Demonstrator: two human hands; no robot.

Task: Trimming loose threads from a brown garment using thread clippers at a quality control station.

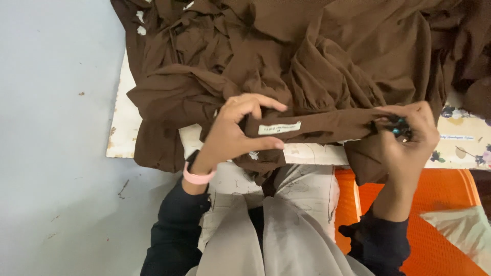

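Observation:
A large brown garment [307, 56] lies heaped over a white table [118, 128]. My left hand [232, 134] pinches a folded brown band of it beside a small white sewn-in label [279, 128]. My right hand [406, 140] grips the other end of that band, holding it stretched level. Between my right fingers sits a small dark tool with teal parts [398, 127]; I cannot tell what kind it is. A pink band [198, 177] circles my left wrist, and both arms wear dark sleeves.
An orange plastic seat [434, 199] stands at the lower right with a pale cloth [460, 227] on it. A flower-printed sheet [463, 135] covers the table's right part. Grey floor [51, 153] fills the left side. My lap in light grey fabric [266, 235] is below.

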